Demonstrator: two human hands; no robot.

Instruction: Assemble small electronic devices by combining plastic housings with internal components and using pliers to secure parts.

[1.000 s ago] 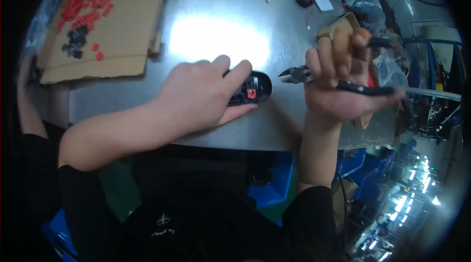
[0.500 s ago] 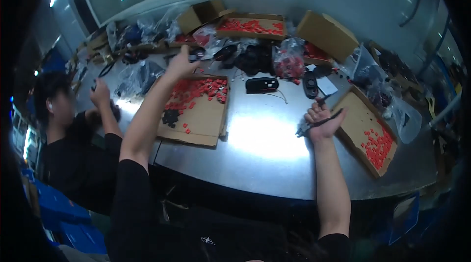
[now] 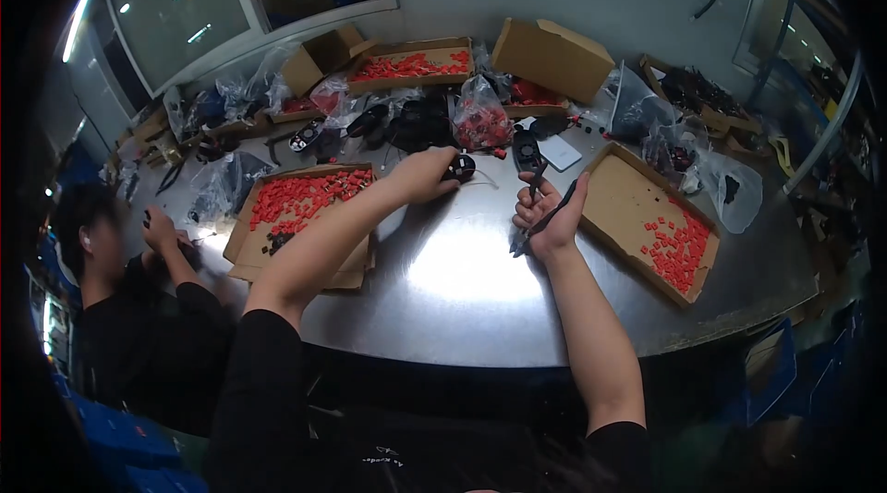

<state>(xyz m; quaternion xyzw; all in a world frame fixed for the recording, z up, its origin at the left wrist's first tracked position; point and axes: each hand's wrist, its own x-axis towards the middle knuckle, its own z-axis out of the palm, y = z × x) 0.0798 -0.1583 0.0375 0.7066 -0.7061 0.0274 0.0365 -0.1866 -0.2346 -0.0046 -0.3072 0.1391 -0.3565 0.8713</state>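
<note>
My left hand (image 3: 423, 176) grips a black oblong plastic housing (image 3: 460, 167) above the middle of the table. A thin pale wire (image 3: 487, 182) trails from that housing. My right hand (image 3: 552, 219), palm up, has its fingers curled round black-handled pliers (image 3: 552, 213), whose jaws point down and to the left. Just beyond the right hand lies a second black housing (image 3: 528, 152). Another housing (image 3: 306, 135), with a pale round part, rests on the far left of the table.
A cardboard tray (image 3: 356, 280) of red pieces, some black, stands left; another tray (image 3: 605, 243) with red pieces stands right. Bags of parts (image 3: 482, 116) and cardboard boxes (image 3: 552, 54) line the back. At the left a co-worker (image 3: 139, 308) handles something dark.
My left hand has come from the far left back to the table's middle and taken hold of the housing with the wire. My right hand keeps the pliers. The view has shifted.
</note>
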